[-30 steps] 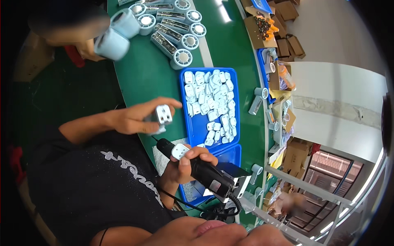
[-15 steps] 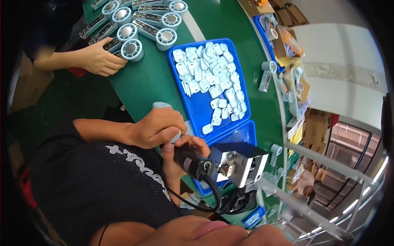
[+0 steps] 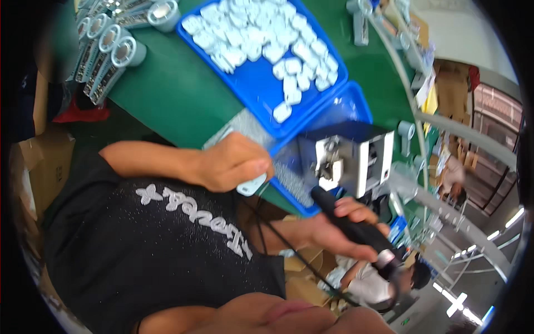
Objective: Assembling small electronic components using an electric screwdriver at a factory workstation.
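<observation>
My left hand [image 3: 236,164] is closed around a light blue plastic part [image 3: 252,185]. One rounded end with a small hole sticks out below the fingers; most of the part is hidden. My right hand [image 3: 350,225] grips a black corded electric screwdriver [image 3: 361,231], lower right of the left hand. The screwdriver's front end points at the metal mechanism of a boxy screw feeder [image 3: 356,158], close to it; whether they touch I cannot tell. Beyond my hands lies a blue tray [image 3: 256,94] with many small light blue plates [image 3: 239,28].
A second blue tray [image 3: 361,106] is partly behind the feeder. At the upper left lie several light blue round-headed devices [image 3: 127,53] with opened handles. The screwdriver's cable [image 3: 311,267] runs past my chest. A grey textured mat [image 3: 242,125] lies by the tray. People [image 3: 372,281] are in the background.
The view has shifted. My right hand and the screwdriver have left the part in my left hand and moved right to the feeder. The other person's hand at the devices has gone from view.
</observation>
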{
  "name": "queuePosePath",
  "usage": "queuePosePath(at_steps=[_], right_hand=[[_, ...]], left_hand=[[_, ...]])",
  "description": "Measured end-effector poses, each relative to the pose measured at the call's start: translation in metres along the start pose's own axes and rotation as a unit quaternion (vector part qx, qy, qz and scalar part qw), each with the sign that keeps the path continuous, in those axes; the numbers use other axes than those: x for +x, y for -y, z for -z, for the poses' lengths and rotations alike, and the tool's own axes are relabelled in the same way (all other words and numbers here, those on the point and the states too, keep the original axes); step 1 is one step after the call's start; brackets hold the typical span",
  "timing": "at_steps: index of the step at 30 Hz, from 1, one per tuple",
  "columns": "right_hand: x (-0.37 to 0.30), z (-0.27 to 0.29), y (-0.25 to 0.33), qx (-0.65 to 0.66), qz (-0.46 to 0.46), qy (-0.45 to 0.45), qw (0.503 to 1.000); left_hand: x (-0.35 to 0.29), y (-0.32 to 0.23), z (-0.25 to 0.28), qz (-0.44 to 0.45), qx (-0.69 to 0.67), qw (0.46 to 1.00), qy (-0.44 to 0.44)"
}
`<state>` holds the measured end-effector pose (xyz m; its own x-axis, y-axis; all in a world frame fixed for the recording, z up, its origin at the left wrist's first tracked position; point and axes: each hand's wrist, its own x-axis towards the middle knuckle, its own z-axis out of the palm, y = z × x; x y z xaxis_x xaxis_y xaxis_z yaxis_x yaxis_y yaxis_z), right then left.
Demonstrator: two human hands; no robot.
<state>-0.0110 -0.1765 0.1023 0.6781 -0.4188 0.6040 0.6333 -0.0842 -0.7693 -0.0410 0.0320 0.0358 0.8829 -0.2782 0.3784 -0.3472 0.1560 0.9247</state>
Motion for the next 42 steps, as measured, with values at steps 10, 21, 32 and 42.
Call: queuePosePath(at_steps=[10,21,32,42], right_hand=[[0.035,-0.006,-0.027,-0.028,-0.069,-0.022,0.997],[0.026,-0.024,0.099,0.162,-0.213,0.315,0.911],[0.024,-0.021,0.046,0.216,-0.032,0.369,0.903],[0.026,0.016,0.035,0.296,-0.123,0.416,0.851]], left_hand=[[0.008,0.016,-0.021,0.051,-0.041,0.997,-0.038],[0.007,0.028,-0.029,0.029,-0.004,0.997,-0.068],[0.003,0.030,-0.040,0.029,0.036,0.992,-0.115],[0.005,0.024,-0.051,0.038,0.152,0.987,-0.030]])
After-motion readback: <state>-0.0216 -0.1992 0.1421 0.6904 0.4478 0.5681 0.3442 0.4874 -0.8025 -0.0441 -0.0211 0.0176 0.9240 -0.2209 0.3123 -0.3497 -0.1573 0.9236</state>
